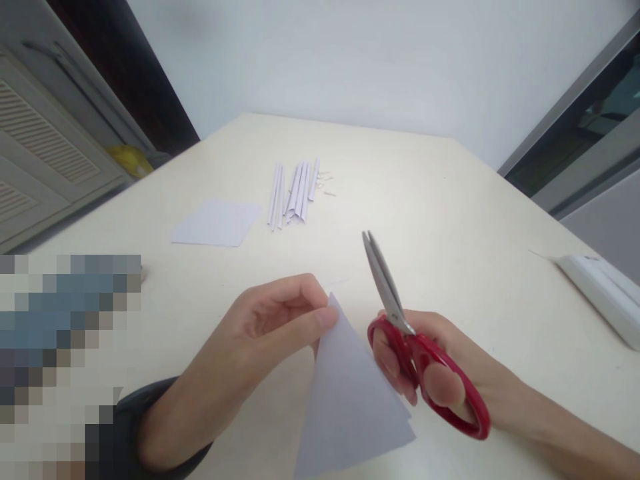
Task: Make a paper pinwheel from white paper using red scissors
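Observation:
My left hand [280, 323] pinches a folded white sheet of paper [350, 400] near its pointed top, thumb in front. The paper hangs as a tall triangle, with a small step at its lower right corner. My right hand [445, 360] grips red-handled scissors [393, 293], thumb and fingers through the loops. Their blades point up and away, nearly closed with a thin gap at the tips. They stand to the right of the paper, apart from its upper edge. Some right-hand fingers are hidden behind the handles.
Several rolled white paper tubes [300, 190] lie farther back on the pale table [400, 187], with small paper scraps [327, 183] beside them. A flat stack of white paper [217, 222] lies left of these. A white object [600, 293] sits at the right edge. The lower left is pixelated.

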`<state>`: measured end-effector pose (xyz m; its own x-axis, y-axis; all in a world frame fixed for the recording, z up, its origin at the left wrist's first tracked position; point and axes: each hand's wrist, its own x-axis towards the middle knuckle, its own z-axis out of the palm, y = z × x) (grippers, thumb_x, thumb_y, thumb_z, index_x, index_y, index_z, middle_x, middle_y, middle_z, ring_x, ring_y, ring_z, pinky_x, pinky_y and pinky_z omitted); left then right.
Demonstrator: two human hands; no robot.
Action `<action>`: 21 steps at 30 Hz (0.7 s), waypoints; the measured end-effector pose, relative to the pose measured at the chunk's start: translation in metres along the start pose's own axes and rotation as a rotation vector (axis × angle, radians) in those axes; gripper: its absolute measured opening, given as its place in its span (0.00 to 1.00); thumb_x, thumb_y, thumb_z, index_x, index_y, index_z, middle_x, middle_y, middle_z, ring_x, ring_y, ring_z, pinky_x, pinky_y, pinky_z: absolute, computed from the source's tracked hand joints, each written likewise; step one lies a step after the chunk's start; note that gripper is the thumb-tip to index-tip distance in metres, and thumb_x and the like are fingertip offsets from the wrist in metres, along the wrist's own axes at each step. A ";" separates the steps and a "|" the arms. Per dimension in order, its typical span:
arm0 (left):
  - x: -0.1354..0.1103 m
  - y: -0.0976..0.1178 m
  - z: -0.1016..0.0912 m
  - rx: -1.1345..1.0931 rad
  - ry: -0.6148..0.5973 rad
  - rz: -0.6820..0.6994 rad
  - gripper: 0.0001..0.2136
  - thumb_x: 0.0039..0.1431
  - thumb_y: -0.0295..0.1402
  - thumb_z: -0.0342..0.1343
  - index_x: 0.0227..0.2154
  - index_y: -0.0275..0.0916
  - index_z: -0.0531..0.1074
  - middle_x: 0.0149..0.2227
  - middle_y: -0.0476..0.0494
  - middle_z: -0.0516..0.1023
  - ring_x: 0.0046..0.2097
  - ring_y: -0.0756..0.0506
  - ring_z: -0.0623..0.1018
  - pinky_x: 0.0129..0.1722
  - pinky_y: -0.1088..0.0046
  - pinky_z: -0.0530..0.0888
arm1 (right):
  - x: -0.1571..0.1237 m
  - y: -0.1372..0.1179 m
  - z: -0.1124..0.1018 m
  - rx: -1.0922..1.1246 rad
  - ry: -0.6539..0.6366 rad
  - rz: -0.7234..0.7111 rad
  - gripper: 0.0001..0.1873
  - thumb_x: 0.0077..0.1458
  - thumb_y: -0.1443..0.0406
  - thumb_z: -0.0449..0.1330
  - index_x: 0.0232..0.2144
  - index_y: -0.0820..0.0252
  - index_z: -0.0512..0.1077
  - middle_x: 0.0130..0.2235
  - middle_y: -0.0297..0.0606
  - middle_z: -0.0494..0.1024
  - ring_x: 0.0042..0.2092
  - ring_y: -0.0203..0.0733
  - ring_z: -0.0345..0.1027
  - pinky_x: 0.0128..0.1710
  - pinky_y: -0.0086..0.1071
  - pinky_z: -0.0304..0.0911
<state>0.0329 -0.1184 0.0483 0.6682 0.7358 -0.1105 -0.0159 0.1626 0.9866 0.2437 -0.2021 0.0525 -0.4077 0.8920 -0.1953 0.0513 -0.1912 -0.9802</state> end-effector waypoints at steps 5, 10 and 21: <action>0.000 0.001 0.002 -0.008 -0.013 0.020 0.09 0.62 0.34 0.58 0.25 0.40 0.73 0.26 0.52 0.76 0.30 0.51 0.74 0.30 0.81 0.71 | -0.005 -0.011 0.003 -0.196 -0.045 -0.001 0.26 0.57 0.39 0.54 0.35 0.55 0.60 0.38 0.36 0.63 0.37 0.41 0.57 0.30 0.30 0.55; -0.001 0.002 0.003 -0.008 0.004 0.032 0.09 0.60 0.31 0.59 0.24 0.40 0.74 0.25 0.53 0.76 0.29 0.53 0.73 0.29 0.83 0.70 | -0.004 -0.007 0.009 -0.199 -0.051 0.065 0.23 0.62 0.43 0.51 0.34 0.57 0.61 0.32 0.31 0.61 0.31 0.36 0.54 0.29 0.30 0.53; 0.003 -0.001 0.004 0.010 0.000 -0.003 0.09 0.60 0.29 0.59 0.23 0.39 0.77 0.25 0.53 0.76 0.29 0.52 0.74 0.30 0.82 0.71 | -0.003 -0.008 0.014 -0.277 0.062 0.147 0.23 0.61 0.45 0.55 0.31 0.59 0.67 0.27 0.31 0.61 0.31 0.38 0.56 0.30 0.30 0.57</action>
<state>0.0379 -0.1191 0.0471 0.6685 0.7350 -0.1138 -0.0058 0.1582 0.9874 0.2313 -0.2087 0.0613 -0.3220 0.8880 -0.3284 0.3553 -0.2082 -0.9113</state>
